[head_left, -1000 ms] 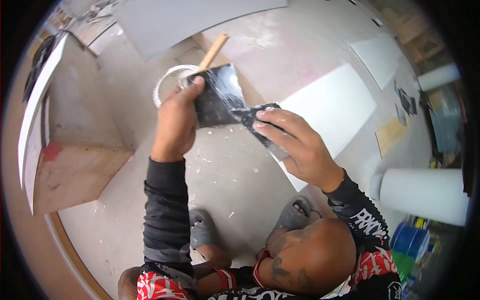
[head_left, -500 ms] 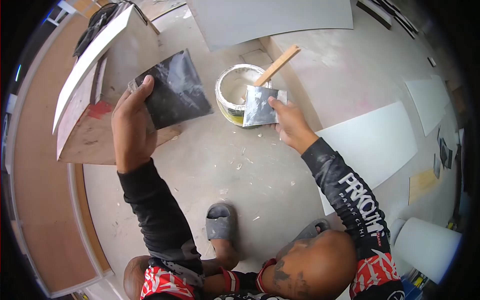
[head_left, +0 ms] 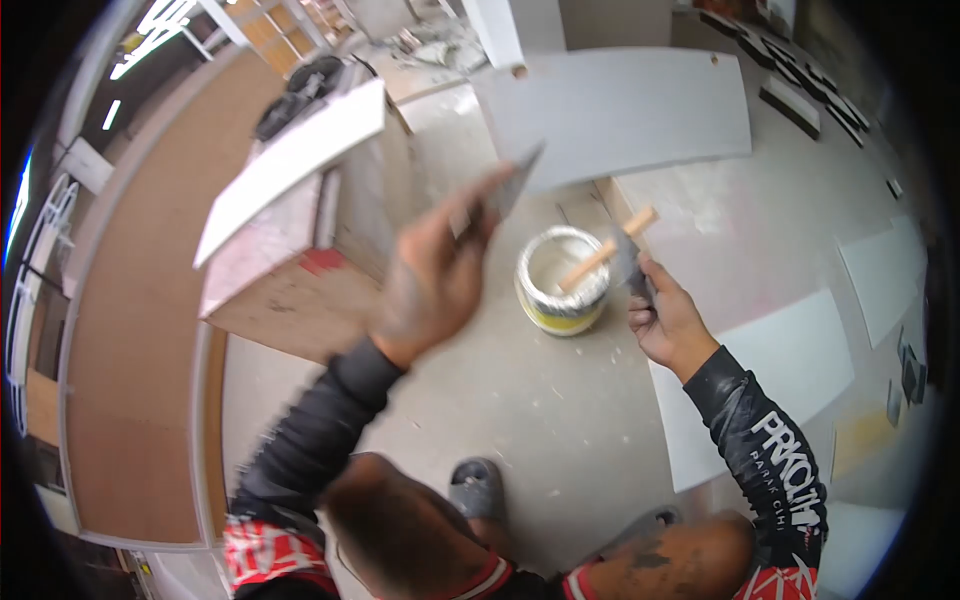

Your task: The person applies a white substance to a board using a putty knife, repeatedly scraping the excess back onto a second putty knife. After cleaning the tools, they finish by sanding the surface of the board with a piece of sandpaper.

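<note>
My left hand (head_left: 435, 265), smeared by motion, grips a dark flat plate (head_left: 520, 180) seen nearly edge-on, left of the bucket and higher in view. Closed around a smaller grey scraper (head_left: 628, 262) is my right hand (head_left: 665, 315), at the bucket's right side. The scraper is tilted nearly edge-on too and overlaps a wooden stick (head_left: 595, 262). That stick leans out of an open bucket (head_left: 563, 318) with whitish paste inside and a paste-smeared rim.
A wooden box (head_left: 290, 285) with a white panel (head_left: 300, 165) and a black bag (head_left: 305, 95) stands at the left. White sheets (head_left: 630, 115) lie behind the bucket and at the right (head_left: 770, 380). Dark strips (head_left: 790, 105) lie at upper right.
The view has shifted, so the bucket appears lower and further right. My left hand has turned its plate edge-on and moved rightward. The scraper in my right hand has turned edge-on.
</note>
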`<action>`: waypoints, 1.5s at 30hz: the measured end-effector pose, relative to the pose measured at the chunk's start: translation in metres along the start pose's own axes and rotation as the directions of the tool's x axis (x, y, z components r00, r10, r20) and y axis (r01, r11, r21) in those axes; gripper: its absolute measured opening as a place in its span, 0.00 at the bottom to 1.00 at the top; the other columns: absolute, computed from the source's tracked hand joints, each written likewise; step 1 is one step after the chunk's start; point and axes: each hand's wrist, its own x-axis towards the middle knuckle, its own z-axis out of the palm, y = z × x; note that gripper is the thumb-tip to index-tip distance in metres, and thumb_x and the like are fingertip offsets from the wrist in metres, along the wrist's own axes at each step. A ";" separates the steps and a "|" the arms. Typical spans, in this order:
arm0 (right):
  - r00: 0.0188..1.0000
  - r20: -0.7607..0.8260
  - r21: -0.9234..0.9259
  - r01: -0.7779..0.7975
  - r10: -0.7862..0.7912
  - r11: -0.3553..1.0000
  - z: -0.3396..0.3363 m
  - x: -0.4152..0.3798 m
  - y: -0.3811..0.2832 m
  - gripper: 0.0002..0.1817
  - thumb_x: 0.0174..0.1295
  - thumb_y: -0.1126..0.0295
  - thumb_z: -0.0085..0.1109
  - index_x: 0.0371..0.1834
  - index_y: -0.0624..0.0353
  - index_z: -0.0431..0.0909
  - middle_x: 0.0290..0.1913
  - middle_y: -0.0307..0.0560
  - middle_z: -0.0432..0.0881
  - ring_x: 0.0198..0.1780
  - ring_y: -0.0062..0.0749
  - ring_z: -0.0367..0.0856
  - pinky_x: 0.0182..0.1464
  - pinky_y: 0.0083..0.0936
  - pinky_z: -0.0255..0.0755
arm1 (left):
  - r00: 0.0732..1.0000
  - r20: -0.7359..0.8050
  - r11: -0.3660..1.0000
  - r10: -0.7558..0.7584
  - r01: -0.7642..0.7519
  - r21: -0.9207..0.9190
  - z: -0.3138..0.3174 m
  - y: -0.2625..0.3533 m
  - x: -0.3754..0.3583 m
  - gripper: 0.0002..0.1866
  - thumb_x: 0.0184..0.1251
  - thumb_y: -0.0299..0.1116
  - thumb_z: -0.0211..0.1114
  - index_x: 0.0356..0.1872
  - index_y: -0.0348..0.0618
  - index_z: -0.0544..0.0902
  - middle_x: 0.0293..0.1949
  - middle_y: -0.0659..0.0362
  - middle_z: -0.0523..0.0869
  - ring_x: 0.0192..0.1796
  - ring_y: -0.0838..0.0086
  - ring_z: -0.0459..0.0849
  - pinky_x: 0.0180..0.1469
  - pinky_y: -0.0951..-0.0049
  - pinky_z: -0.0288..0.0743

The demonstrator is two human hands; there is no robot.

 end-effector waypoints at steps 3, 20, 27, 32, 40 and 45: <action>0.824 0.561 0.208 -0.242 0.087 0.948 0.040 0.013 -0.016 0.09 0.67 0.58 0.59 0.36 0.49 0.74 0.30 0.32 0.73 0.20 0.18 0.65 0.18 0.15 0.57 | 0.976 -0.110 0.982 0.189 -0.185 0.046 0.004 0.025 -0.017 0.37 0.42 0.03 0.48 0.61 0.34 0.75 0.63 0.43 0.77 0.66 0.53 0.75 0.67 0.61 0.67; 0.820 -0.116 -0.056 0.558 -0.561 0.828 0.046 0.024 0.107 0.25 0.70 0.61 0.56 0.65 0.64 0.68 0.59 0.48 0.75 0.58 0.29 0.75 0.59 0.28 0.70 | 0.972 0.142 0.925 -0.187 0.125 0.360 0.004 -0.001 -0.093 0.33 0.51 0.13 0.56 0.63 0.44 0.76 0.61 0.51 0.79 0.60 0.56 0.78 0.61 0.63 0.72; 0.669 0.304 -0.393 0.737 -0.679 0.550 0.054 -0.011 0.063 0.16 0.73 0.61 0.53 0.46 0.67 0.77 0.38 0.40 0.82 0.38 0.22 0.75 0.43 0.23 0.72 | 0.977 0.165 0.924 -0.137 0.065 0.378 0.048 0.017 -0.098 0.33 0.48 0.09 0.55 0.61 0.39 0.76 0.60 0.51 0.80 0.61 0.55 0.78 0.64 0.61 0.71; 0.701 0.319 -0.349 0.712 -0.638 0.609 0.053 -0.013 0.070 0.15 0.72 0.61 0.54 0.45 0.65 0.77 0.35 0.40 0.81 0.35 0.21 0.75 0.40 0.22 0.72 | 0.981 0.142 0.914 -0.134 0.067 0.400 0.057 0.024 -0.095 0.31 0.53 0.11 0.58 0.62 0.38 0.75 0.59 0.50 0.80 0.60 0.54 0.79 0.61 0.63 0.74; 0.775 0.324 -0.638 0.603 -0.542 0.480 0.047 0.013 0.110 0.15 0.71 0.62 0.54 0.43 0.66 0.78 0.34 0.53 0.83 0.35 0.39 0.80 0.42 0.33 0.73 | 0.887 -0.081 0.861 -0.455 0.462 0.214 0.042 -0.008 -0.097 0.29 0.59 0.12 0.56 0.64 0.44 0.75 0.51 0.44 0.82 0.49 0.60 0.84 0.50 0.69 0.77; 0.633 0.437 -0.508 0.760 -0.639 0.406 0.062 0.015 0.111 0.15 0.70 0.63 0.54 0.46 0.67 0.77 0.37 0.59 0.83 0.38 0.47 0.81 0.44 0.35 0.73 | 0.948 0.009 0.933 -0.317 0.310 0.183 0.059 -0.010 -0.114 0.29 0.60 0.13 0.55 0.65 0.42 0.73 0.52 0.42 0.81 0.51 0.57 0.82 0.52 0.64 0.76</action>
